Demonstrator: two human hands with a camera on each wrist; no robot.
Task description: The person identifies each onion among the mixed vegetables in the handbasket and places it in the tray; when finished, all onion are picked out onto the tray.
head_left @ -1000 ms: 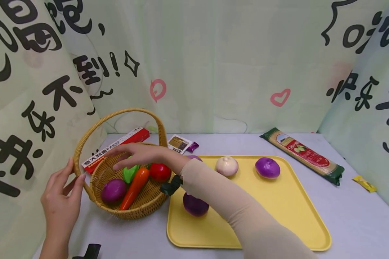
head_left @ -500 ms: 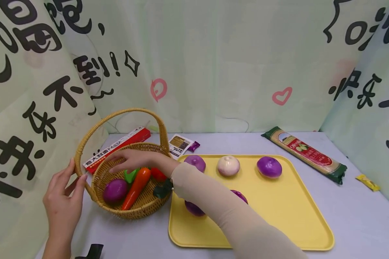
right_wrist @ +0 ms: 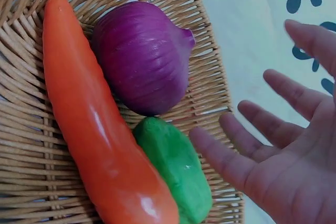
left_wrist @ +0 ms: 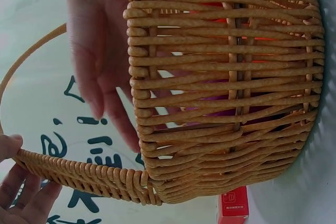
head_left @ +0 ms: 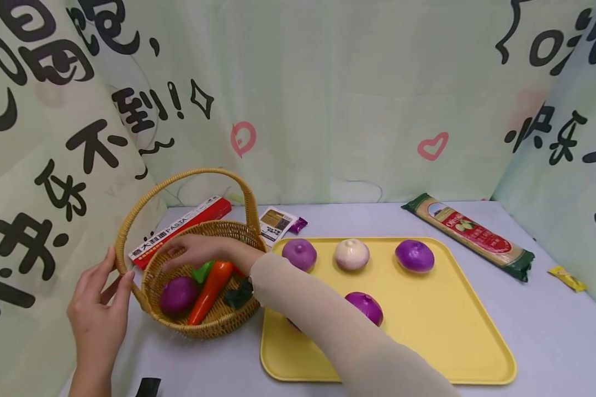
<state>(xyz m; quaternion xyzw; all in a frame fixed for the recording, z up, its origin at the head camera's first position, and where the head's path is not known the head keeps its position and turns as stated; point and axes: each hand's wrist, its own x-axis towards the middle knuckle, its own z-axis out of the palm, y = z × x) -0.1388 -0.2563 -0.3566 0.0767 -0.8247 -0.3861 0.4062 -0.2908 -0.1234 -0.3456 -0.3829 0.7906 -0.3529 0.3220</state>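
My left hand [head_left: 99, 309] pinches the side of the handle [head_left: 193, 172] of a wicker basket [head_left: 206, 331], thumb on one side and fingers on the other. Inside the basket lie a purple onion [head_left: 179, 295], an orange carrot [right_wrist: 100, 119], and a smooth green vegetable [right_wrist: 173, 166]. A bit of red [head_left: 237, 271] shows behind the carrot, mostly covered by my right wrist. My right hand [head_left: 196, 251] hovers over the basket's far side. In the right wrist view its fingers spread apart above the rim, near the green vegetable, holding nothing.
Right of the basket, a yellow tray [head_left: 437, 325] bears purple onions [head_left: 414, 256] and a white onion [head_left: 351, 254]; my right sleeve crosses it. Behind the basket are a red pasta box [head_left: 181, 229] and a small packet [head_left: 276, 223]. A pasta bag [head_left: 467, 234] and yellow sachet [head_left: 567, 279] lie right.
My right hand has shifted slightly, its forearm sliding left and uncovering purple onions on the tray. My left hand stays at the basket handle. The head view has shifted a little.
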